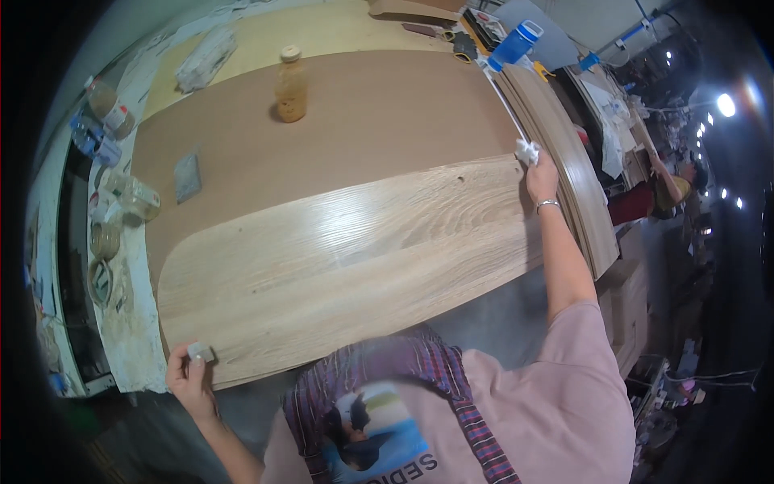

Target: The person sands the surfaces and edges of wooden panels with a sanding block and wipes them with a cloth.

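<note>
A wood-grain panel [347,266] with one rounded corner lies across the table in front of me. At its near left corner, my left hand [192,383] is closed on a small grey block [201,352], pinched between thumb and fingers. My right hand [543,176], a bracelet on its wrist, is at the panel's far right corner. It grips a crumpled white cloth [527,152]. A few small dark marks show on the panel's surface.
Beyond the panel, a brown board [387,105] bears a grey pad [187,177] and a bottle of yellowish liquid [292,90]. Several jars and bottles line the left edge. Stacked boards [568,153] and a blue bottle [516,46] are at right. Another person [669,189] works farther right.
</note>
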Available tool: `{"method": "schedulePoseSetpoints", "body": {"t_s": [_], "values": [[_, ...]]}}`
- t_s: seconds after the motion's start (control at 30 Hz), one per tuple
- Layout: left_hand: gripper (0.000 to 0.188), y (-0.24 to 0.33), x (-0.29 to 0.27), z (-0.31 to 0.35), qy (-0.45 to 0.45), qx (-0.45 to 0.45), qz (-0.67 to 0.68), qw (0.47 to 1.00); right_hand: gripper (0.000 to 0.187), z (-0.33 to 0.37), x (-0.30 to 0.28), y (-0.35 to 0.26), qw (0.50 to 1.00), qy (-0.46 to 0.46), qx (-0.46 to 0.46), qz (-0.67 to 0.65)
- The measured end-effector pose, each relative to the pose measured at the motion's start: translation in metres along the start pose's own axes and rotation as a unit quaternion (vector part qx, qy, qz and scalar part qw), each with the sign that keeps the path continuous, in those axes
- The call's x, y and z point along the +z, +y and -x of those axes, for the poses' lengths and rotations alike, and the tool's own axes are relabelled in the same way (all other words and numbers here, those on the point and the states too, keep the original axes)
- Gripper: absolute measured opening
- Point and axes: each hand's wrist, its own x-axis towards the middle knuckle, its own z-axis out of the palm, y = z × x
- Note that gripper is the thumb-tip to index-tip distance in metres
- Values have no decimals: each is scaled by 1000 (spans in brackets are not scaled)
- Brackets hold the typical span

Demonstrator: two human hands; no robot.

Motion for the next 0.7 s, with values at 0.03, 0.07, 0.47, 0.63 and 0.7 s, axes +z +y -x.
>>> {"method": "schedulePoseSetpoints", "body": {"t_s": [0.03, 0.07, 0.47, 0.63, 0.7], "values": [[20, 5, 10, 1, -9, 14, 15, 1000, 34, 2, -7, -14, 996, 30, -81, -30], [20, 10, 30, 3, -12, 15, 10, 1000, 33, 11, -13, -45, 979, -13, -115, -165], [25, -20, 117, -10, -44, 5, 11, 999, 29, -29, -12, 67, 989, -134, 7, 57], [25, -21, 118, -9, -25, -1, -3, 1000, 37, 27, -51, 52, 983, -31, -97, -155], [24, -22, 119, -10, -30, 11, -28, 999, 38, 64, -45, 24, 963, -90, -222, -121]]}}
